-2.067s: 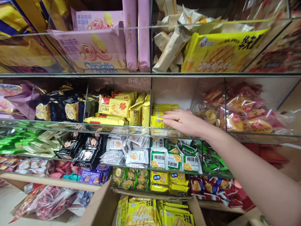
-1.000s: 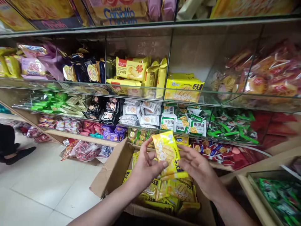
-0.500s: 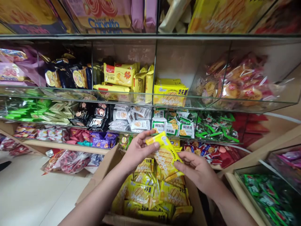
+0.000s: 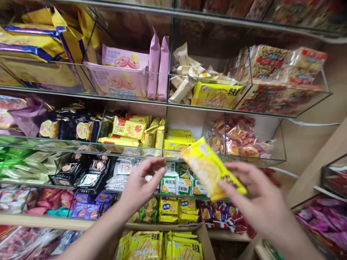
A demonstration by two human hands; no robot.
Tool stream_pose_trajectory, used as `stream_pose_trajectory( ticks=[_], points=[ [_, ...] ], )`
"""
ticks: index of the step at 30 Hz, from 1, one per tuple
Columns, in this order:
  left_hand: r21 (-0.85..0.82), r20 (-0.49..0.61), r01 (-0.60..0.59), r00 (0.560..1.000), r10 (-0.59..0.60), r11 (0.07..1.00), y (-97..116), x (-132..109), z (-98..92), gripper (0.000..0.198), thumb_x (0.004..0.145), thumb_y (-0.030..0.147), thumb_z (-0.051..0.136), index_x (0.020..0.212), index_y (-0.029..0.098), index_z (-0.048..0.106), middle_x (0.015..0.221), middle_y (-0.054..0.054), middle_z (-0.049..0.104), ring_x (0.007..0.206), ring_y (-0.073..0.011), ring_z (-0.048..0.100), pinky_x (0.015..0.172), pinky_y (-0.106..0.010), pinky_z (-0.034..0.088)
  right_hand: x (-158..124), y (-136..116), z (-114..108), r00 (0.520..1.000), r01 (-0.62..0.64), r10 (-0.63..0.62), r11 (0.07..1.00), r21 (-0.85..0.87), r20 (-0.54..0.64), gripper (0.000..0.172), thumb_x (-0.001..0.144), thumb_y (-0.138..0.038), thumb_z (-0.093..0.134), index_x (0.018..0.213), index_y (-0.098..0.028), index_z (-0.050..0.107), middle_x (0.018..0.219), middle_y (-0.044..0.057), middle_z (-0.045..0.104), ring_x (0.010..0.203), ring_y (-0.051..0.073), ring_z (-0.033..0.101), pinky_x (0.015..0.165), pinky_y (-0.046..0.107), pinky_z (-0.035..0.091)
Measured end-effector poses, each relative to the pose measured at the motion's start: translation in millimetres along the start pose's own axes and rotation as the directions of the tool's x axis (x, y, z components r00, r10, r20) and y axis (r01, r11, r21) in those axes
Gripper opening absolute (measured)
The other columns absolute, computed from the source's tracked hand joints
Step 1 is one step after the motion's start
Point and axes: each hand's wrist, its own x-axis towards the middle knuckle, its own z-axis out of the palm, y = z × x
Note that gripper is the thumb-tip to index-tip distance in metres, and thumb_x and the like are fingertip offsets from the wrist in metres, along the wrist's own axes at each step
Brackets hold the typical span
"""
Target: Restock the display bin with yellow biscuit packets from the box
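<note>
A yellow packet of waffle biscuits (image 4: pixel 213 169), a little blurred, is pinched at its lower right end in my right hand (image 4: pixel 253 195). It is raised in front of the shelves, tilted, its waffle picture towards me. To its left, my left hand (image 4: pixel 145 180) is empty, with thumb and fingers apart, near the white and green packets (image 4: pixel 169 184). Behind the held packet, a stack of matching yellow packets (image 4: pixel 177 141) lies in a shelf compartment. Below my hands, a cardboard box (image 4: pixel 207 242) holds several more of these yellow packets (image 4: pixel 146 245).
Glass-fronted shelves (image 4: pixel 130 101) full of wrapped snacks span the view. One more yellow waffle packet (image 4: pixel 217 95) leans in the upper compartment beside white-wrapped sticks (image 4: pixel 184 79). Red-labelled packs (image 4: pixel 271 61) are at upper right, purple packets (image 4: pixel 86 207) at lower left. Glass rims edge each compartment.
The view has tilted up, showing more of the upper shelves. My left hand has let go of the waffle packet, and my right hand has carried it up and to the right, out from over the box.
</note>
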Motion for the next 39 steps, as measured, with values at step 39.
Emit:
stream_pose_trajectory(
  ticks=[39],
  points=[
    [0.832,0.234,-0.457,0.804,0.547,0.316,-47,59,4.9,0.037,0.082,0.037,0.048,0.116,0.026,0.051,0.141,-0.004,0.037,0.133,-0.0241,0.023,0.106,-0.04,0.021,221,33,71,0.899,0.183,0.327,0.328,-0.927,0.293,0.034,0.081,-0.01,0.043,0.11,-0.007,0.06,0.111,0.022,0.059,0.104,0.029,0.056,0.078,0.037,0.046]
  ],
)
